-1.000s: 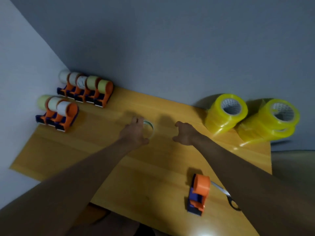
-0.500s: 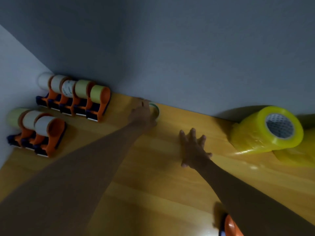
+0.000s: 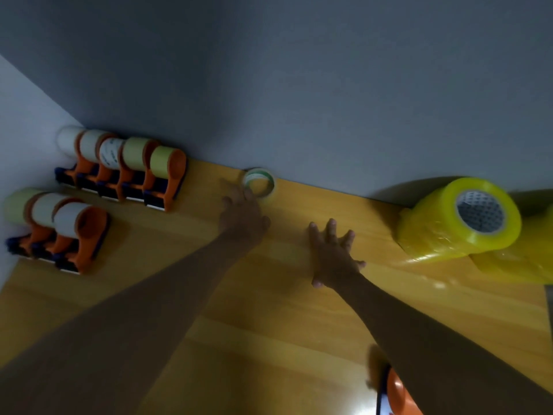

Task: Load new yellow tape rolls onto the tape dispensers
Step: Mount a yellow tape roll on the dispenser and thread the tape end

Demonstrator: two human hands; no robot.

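While both hands (image 3: 333, 259) lie released, the wrapped yellow tape stack (image 3: 457, 220) glistens.

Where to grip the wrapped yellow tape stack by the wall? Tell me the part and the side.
Take the yellow tape stack around its round body, coming from above with fingers over the curve. It lies on its side on the table with the open core facing up and toward the camera, so hooking fingers into that core is probably the alternative. The right hand lies nearest.
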